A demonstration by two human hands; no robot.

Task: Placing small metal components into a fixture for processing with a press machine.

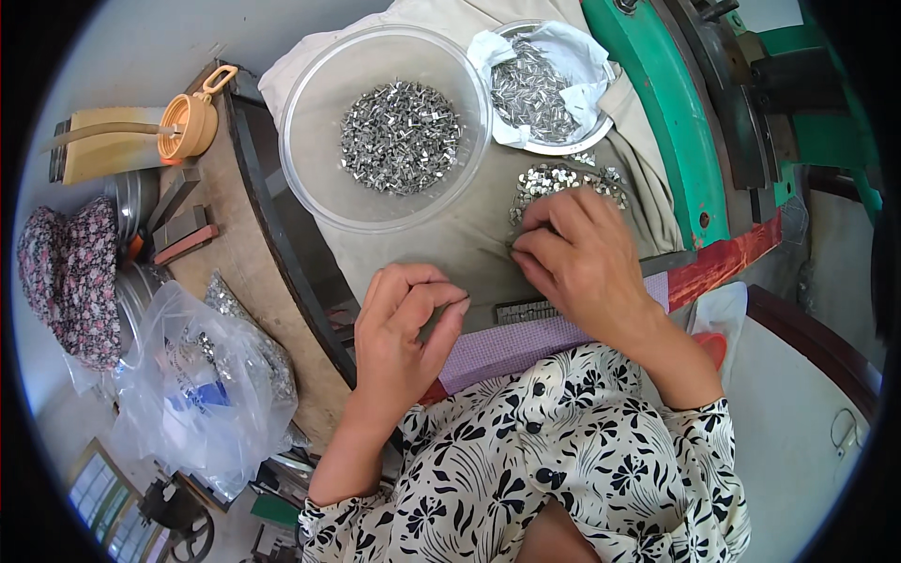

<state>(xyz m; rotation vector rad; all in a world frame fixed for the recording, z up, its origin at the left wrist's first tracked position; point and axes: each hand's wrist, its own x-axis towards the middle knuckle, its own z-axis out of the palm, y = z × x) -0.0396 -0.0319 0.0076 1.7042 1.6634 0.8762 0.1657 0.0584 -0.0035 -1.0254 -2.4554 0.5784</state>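
My right hand [596, 267] is closed in a pinch just in front of a loose pile of small shiny metal pieces [563, 178] on the cloth. Whatever its fingertips hold is too small to name. To the left, my left hand [399, 324] hovers with curled fingers, thumb and forefinger brought together around something tiny and dark. A slotted dark metal strip [524, 311] lies between the hands, partly covered by the right one. Beyond them stands a clear plastic bowl [314, 141] with many small bent metal parts. Beside it, a metal basin [568, 147] lined with white plastic holds thin metal pieces.
A green machine frame [648, 103] rises at the right. A purple woven mat [554, 330] covers the near edge. On the wooden bench [239, 211] at left are an orange cup-like lid [192, 127], small bars [180, 225] and a clear plastic bag [211, 403].
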